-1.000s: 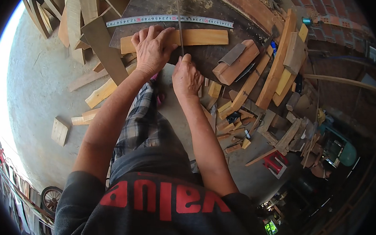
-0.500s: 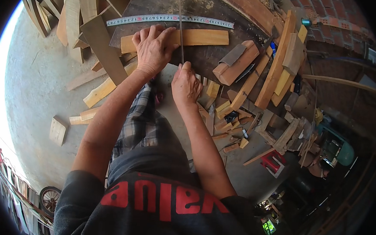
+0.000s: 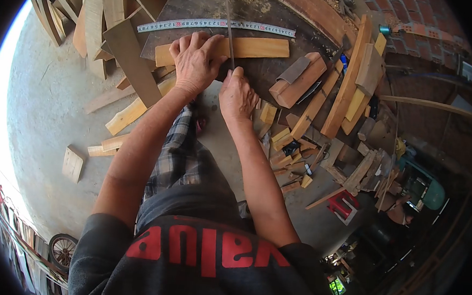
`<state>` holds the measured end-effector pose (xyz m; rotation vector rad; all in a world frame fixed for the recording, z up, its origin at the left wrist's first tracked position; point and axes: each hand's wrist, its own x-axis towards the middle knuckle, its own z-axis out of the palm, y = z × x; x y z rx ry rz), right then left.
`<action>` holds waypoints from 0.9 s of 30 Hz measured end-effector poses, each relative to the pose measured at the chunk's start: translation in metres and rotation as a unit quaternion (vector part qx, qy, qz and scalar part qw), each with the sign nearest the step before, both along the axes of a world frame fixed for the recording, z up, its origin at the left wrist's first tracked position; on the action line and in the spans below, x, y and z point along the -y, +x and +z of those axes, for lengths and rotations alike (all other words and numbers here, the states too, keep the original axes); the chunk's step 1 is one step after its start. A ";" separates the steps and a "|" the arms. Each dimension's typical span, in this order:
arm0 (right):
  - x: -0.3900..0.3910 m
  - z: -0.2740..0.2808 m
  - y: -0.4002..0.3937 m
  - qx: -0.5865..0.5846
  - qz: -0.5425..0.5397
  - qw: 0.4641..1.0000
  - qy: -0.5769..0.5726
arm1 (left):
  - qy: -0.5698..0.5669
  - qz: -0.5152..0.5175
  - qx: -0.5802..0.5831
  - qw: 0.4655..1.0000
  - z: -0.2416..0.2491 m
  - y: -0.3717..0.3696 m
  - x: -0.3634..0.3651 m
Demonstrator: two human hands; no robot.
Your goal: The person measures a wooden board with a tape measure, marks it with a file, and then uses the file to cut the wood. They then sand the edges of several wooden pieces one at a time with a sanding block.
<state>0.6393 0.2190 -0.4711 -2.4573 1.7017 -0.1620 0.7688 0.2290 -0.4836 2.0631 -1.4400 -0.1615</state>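
Observation:
A thin saw blade point(image 3: 230, 25) lies across a yellowish wooden board point(image 3: 261, 48) on the dark work surface point(image 3: 174, 0). My left hand point(image 3: 195, 61) presses down on the board just left of the blade, its fingers curled over the wood. Closed round the near end of the blade, my right hand point(image 3: 237, 95) sits below the board; the handle is hidden in the fist. A measuring tape point(image 3: 200, 23) stretches over the surface beyond the board.
To the right lie a wooden block point(image 3: 299, 81), long planks point(image 3: 348, 73) and a heap of small offcuts. More boards lean at the upper left point(image 3: 130, 57). A red stool point(image 3: 342, 207) stands on the floor at right.
My right hand has moved up toward the board, pushing the saw blade farther across it. My left hand stays on the board.

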 end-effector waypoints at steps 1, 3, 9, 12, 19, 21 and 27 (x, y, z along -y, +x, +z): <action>-0.012 0.003 -0.006 -0.008 -0.010 1.000 0.021 | -0.002 0.001 0.000 1.000 -0.001 0.000 0.001; -0.018 0.005 -0.011 -0.019 -0.018 0.999 0.043 | -0.002 0.002 0.005 1.000 -0.002 -0.001 0.000; 0.002 0.001 -0.001 0.003 -0.004 1.000 0.010 | 0.007 0.007 0.002 1.000 -0.002 -0.002 0.000; -0.014 0.005 -0.012 0.015 -0.004 0.999 0.029 | -0.004 0.000 0.008 1.000 -0.002 -0.001 0.001; -0.007 0.004 -0.004 0.014 -0.012 0.999 0.037 | 0.002 0.001 0.011 1.000 -0.002 -0.001 0.000; -0.004 0.002 -0.005 0.020 -0.005 0.999 0.039 | -0.001 -0.001 0.007 1.000 -0.002 -0.001 0.001; -0.006 -0.003 -0.010 0.009 -0.011 1.000 0.014 | 0.003 0.000 0.006 1.000 -0.002 -0.001 0.000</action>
